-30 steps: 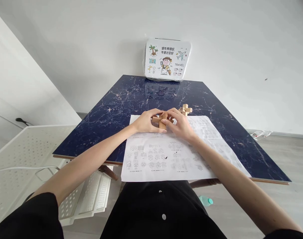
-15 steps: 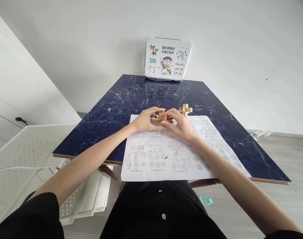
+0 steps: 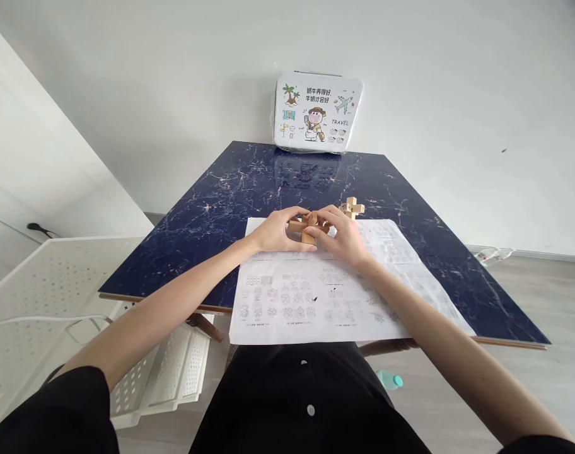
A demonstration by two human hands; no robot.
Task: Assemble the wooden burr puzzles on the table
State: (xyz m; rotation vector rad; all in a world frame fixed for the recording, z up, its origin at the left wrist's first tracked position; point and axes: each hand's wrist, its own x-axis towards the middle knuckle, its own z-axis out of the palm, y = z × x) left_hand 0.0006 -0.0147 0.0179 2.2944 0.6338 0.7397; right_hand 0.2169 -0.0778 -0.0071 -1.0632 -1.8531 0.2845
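Note:
Between my two hands is a wooden burr puzzle [image 3: 307, 234] of crossing light-brown bars, held just above the far part of a printed paper sheet [image 3: 278, 309]. My left hand [image 3: 275, 232] grips it from the left, thumb at the near side and fingers at the far side. From the right, my right hand [image 3: 343, 238] pinches it with thumb and fingers, hiding part of the bars. A second, paler wooden burr puzzle [image 3: 352, 207] rests on the table just beyond my right hand.
The dark blue marbled table [image 3: 207, 208] carries the sheet. At its far edge a white printed case [image 3: 318, 113] leans against the wall. A white perforated shelf rack [image 3: 55, 271] stands at the left. On the floor lies a bottle with a teal cap [image 3: 390, 379].
The wooden puzzle has turned slightly between my hands, and a bar at its near side shows more plainly. My fingers have shifted a little; both hands keep their hold.

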